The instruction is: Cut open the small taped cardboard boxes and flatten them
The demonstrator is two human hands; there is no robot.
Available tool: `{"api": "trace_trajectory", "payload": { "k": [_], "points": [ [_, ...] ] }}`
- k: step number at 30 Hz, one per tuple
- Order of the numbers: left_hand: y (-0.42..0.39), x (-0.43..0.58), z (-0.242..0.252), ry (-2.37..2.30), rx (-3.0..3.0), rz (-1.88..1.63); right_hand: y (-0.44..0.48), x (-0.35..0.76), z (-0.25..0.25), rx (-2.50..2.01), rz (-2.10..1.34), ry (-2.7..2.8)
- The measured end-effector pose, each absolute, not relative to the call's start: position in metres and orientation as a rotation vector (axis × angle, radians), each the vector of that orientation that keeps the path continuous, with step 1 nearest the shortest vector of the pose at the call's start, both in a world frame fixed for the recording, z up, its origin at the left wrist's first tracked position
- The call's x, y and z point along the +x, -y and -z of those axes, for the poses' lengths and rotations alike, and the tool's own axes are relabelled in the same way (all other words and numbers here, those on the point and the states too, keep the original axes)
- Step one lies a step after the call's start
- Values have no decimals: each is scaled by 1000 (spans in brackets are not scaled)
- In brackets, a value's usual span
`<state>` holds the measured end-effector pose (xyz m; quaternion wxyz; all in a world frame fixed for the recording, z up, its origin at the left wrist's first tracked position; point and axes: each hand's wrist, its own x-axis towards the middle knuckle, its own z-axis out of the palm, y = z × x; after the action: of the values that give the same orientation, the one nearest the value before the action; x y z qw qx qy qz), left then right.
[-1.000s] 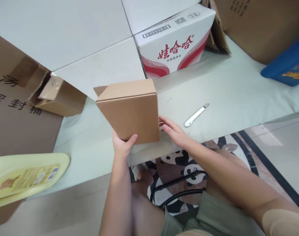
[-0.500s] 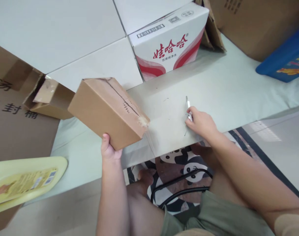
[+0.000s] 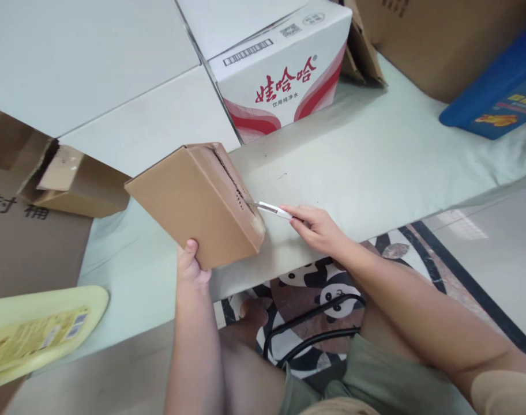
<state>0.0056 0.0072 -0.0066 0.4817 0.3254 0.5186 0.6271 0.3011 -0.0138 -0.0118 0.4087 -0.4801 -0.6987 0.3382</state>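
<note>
A small brown cardboard box (image 3: 194, 207) is held tilted above the cloth-covered table. My left hand (image 3: 194, 266) grips its lower edge, the thumb on the near face and the other fingers hidden behind. Clear tape and a dark seam run along the box's right side. My right hand (image 3: 310, 225) is closed around a white utility knife (image 3: 274, 210), whose blade tip meets the taped side near the seam's lower end.
White boxes, one with red print (image 3: 289, 92), line the table's back. On the left are an open carton (image 3: 79, 178) and a yellow bottle (image 3: 51, 328). A blue container (image 3: 492, 92) is at the right. The pale tablecloth (image 3: 388, 155) reaches the front edge.
My right hand has moved left with the knife, which has swung from pointing away to pointing left at the box. The box has turned slightly in my left hand.
</note>
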Motion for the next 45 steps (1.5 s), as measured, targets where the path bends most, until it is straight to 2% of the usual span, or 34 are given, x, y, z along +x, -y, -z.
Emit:
{"api": "trace_trajectory", "payload": {
  "k": [8,23,38,45],
  "points": [
    [-8,4,9,-1189,741,-1622,20,296,11,-1157,-870,1888],
    [-13,12,3,-1268,771,-1601,30,339,-18,-1309,-1214,1957],
    [-24,15,2,-1306,774,-1731,35,315,-2,-1445,-1196,1761],
    [-12,5,-7,-1278,909,-1628,31,312,-7,-1702,-1105,2022]
  ]
}}
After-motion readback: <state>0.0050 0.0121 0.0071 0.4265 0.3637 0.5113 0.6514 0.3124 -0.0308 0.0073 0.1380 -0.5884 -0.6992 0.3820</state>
